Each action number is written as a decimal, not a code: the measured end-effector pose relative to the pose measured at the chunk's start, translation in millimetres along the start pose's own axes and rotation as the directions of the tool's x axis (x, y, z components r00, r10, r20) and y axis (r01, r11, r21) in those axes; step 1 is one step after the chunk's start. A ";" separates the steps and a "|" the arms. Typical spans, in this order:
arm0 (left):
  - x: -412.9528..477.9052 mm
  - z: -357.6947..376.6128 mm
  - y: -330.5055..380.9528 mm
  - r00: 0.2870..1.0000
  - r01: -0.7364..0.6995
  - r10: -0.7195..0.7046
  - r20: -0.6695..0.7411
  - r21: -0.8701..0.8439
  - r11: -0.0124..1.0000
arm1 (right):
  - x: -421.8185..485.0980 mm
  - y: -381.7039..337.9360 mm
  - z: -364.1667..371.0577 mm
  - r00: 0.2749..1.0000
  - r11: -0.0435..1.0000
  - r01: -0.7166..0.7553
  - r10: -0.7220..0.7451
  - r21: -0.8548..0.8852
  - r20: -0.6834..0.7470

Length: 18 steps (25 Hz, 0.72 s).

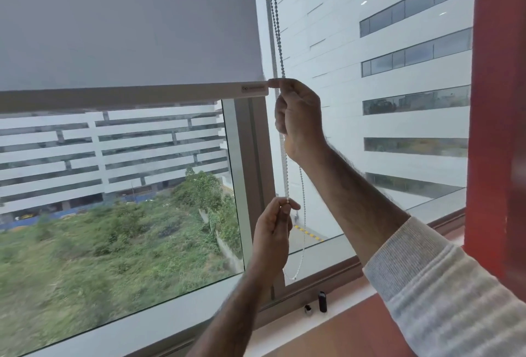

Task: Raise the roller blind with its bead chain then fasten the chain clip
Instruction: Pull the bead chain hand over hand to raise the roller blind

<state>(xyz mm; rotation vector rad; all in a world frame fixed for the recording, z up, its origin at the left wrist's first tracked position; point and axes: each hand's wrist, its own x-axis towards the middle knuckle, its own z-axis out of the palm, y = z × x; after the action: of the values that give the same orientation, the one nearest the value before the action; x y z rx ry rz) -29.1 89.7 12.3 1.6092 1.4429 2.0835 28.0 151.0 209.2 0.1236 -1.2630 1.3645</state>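
Observation:
A grey roller blind (128,23) covers the upper part of the left window pane; its white bottom bar (133,96) hangs about a third of the way down the view. The bead chain (277,29) drops in two strands just right of the blind's edge. My right hand (300,120) is shut on the chain level with the bottom bar. My left hand (273,231) pinches the same chain lower down between thumb and fingers. Below my hands the chain's loop (299,268) hangs slack near the sill. No chain clip can be made out.
A vertical window mullion (250,171) stands behind the chain. A small black cylinder (322,302) and a smaller object (308,309) sit on the white sill. A red wall (498,128) borders the window on the right. Buildings and greenery lie outside.

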 end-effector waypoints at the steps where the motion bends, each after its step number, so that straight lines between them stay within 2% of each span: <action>1: 2.0 -3.2 4.4 0.999 0.031 -0.030 0.036 -0.017 0.999 | -1.8 -1.3 -0.3 0.999 0.999 0.031 -0.032 -0.018 -0.020; 4: 17.9 -13.4 24.3 0.980 0.082 -0.083 0.182 0.013 0.997 | -6.9 -6.8 -2.0 0.994 0.994 0.102 -0.103 -0.032 -0.038; 5: 25.5 -15.7 33.1 0.977 0.095 -0.098 0.188 0.022 0.995 | -8.9 -7.4 -3.2 0.993 0.993 0.113 -0.114 -0.025 -0.033; 7: 43.2 -20.6 56.2 0.984 0.139 -0.132 0.122 -0.050 0.989 | -15.0 -3.9 -5.7 0.991 0.991 0.132 -0.133 -0.035 -0.025; 9: 64.2 -24.8 79.7 0.988 0.149 -0.133 0.084 -0.225 0.963 | -27.8 7.0 -13.6 0.989 0.986 0.138 -0.141 -0.092 -0.036; 11: 84.7 -25.3 99.7 0.989 0.135 -0.107 0.099 -0.340 0.931 | -48.8 23.6 -27.6 0.991 0.982 0.117 -0.125 -0.146 -0.043; 18: 120.1 0.7 133.7 0.975 0.139 -0.044 0.218 -0.442 0.886 | -128.8 67.2 -64.9 0.993 0.964 -0.063 0.034 -0.260 -0.115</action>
<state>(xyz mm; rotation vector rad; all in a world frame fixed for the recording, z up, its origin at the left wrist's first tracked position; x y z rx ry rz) -23.2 92.4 191.9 1.4731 0.8595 1.9453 51.4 134.1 52.7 -0.1659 -1.3489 1.2153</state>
